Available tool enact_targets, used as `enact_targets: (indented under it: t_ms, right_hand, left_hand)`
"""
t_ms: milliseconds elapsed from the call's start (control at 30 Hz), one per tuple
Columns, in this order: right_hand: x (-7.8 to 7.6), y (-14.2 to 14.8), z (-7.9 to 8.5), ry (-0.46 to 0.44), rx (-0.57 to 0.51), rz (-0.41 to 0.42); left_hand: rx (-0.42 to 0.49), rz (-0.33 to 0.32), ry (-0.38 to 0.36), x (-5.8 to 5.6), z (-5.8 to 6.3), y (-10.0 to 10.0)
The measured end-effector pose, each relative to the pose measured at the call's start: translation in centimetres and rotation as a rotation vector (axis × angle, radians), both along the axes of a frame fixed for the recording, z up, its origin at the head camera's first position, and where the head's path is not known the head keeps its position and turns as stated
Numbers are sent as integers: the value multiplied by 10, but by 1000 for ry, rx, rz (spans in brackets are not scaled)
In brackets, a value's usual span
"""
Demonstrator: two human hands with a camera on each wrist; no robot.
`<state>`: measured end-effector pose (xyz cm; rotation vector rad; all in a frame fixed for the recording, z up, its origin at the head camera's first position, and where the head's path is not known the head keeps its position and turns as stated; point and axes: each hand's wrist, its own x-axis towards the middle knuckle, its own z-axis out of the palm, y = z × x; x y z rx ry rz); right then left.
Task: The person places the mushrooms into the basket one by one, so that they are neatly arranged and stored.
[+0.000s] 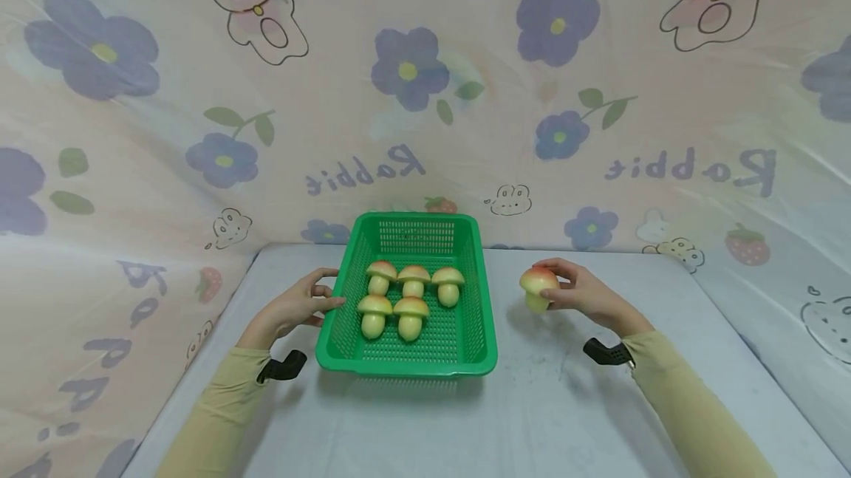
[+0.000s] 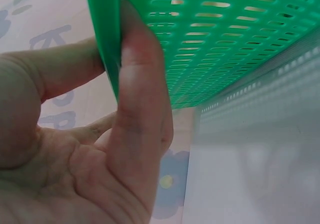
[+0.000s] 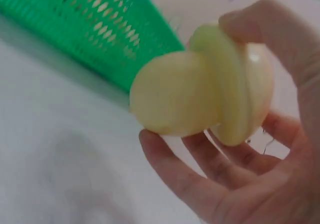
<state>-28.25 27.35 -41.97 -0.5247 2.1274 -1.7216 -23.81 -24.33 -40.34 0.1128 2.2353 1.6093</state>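
Note:
A green plastic basket point(image 1: 407, 369) with slotted walls stands on the table, and several toy mushrooms point(image 1: 410, 319) with reddish-yellow caps and pale stems lie inside. At its left side, my left hand point(image 1: 302, 308) pinches the rim, thumb on one face and fingers on the other; the left wrist view shows the basket wall point(image 2: 200, 44) beside the fingers. To the right of the basket, my right hand point(image 1: 585, 293) holds another toy mushroom point(image 1: 537, 286) above the table. In the right wrist view the thumb presses the mushroom's cap point(image 3: 257, 84) while fingertips support its stem.
A white-covered table point(image 1: 412, 434) lies under everything. Behind and at the sides hangs a pale curtain point(image 1: 479, 123) printed with flowers, rabbits and lettering. Black straps point(image 1: 608, 352) sit at both wrists, over light yellow sleeves point(image 1: 691, 404).

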Motion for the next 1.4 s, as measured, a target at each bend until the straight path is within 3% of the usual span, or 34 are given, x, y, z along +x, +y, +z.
enact_targets:
  t_ms: [267,533,733,1100,1400]
  right_hand:
    - [6,-13,21,-104,-157,41]
    - [8,-25,31,-124,-244,94]
    - [9,-39,41,-110,-218,123]
    - [9,-74,54,-47,-128,249]
    - [6,-102,58,130,59,262]
  left_hand:
    - [-11,3,-2,-1,-1,0]
    - [-5,4,1,-1,-1,0]
    - [1,2,-1,0,-2,0]
    - [0,1,8,2,-2,-2]
    - [3,3,3,2,-2,0]
